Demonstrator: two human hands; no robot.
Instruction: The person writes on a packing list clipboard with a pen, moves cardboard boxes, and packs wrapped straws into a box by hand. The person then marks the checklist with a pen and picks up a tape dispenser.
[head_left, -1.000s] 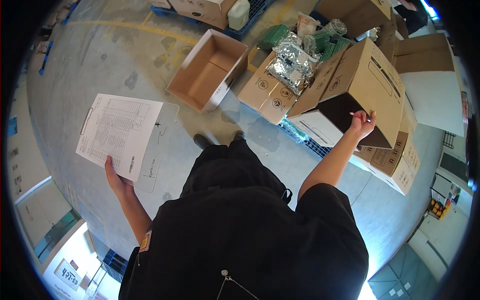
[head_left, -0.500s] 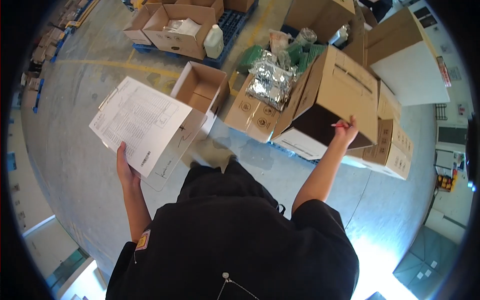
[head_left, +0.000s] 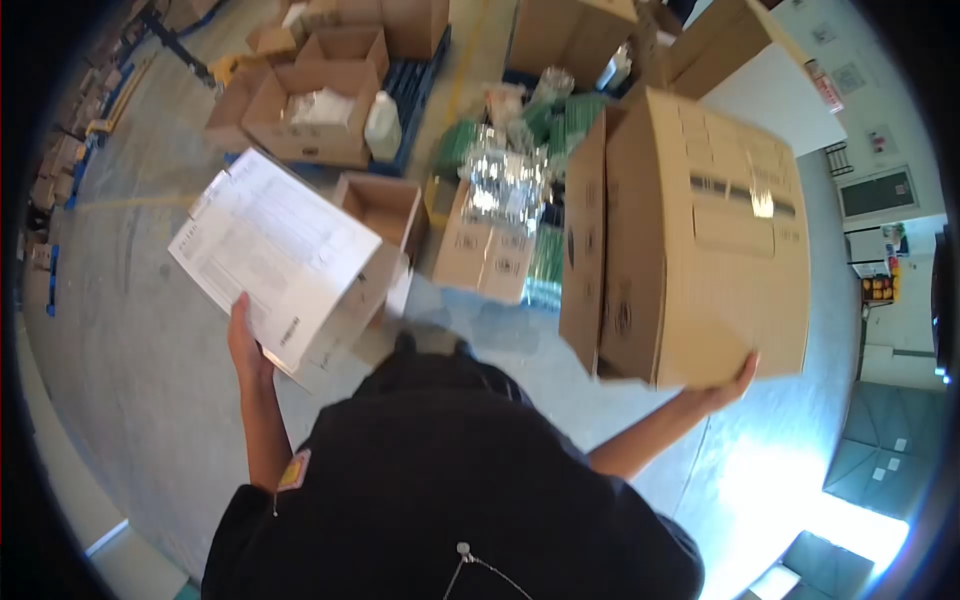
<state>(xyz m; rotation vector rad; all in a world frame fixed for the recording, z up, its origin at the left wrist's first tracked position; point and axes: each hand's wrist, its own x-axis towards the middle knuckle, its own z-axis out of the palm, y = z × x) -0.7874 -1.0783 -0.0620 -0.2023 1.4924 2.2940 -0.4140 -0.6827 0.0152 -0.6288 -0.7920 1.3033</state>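
Note:
On the left, my left hand (head_left: 249,345) grips the lower edge of a clear clipboard (head_left: 362,318) with printed sheets (head_left: 285,245) clipped on it, thumb on top. At the right, my right hand (head_left: 730,390) is under the lower edge of a big cardboard box (head_left: 735,240), which is tilted with its flaps toward the middle. Most of that hand's fingers are hidden by the box, and the red pen does not show. Beside the box, silver foil packs (head_left: 503,188) lie on a closed carton (head_left: 483,255).
An open empty carton (head_left: 385,205) stands on the floor ahead. Behind it, a blue pallet (head_left: 425,90) bears open cartons (head_left: 318,110) and a white jug (head_left: 383,127). Green wrapped goods (head_left: 575,120) lie near the foil packs. A white-sided open box (head_left: 770,100) is at the back right.
The big box has been lifted and turned up, with my right hand now at its lower edge. The clipboard stays in my left hand. The view has shifted, showing more pallets ahead.

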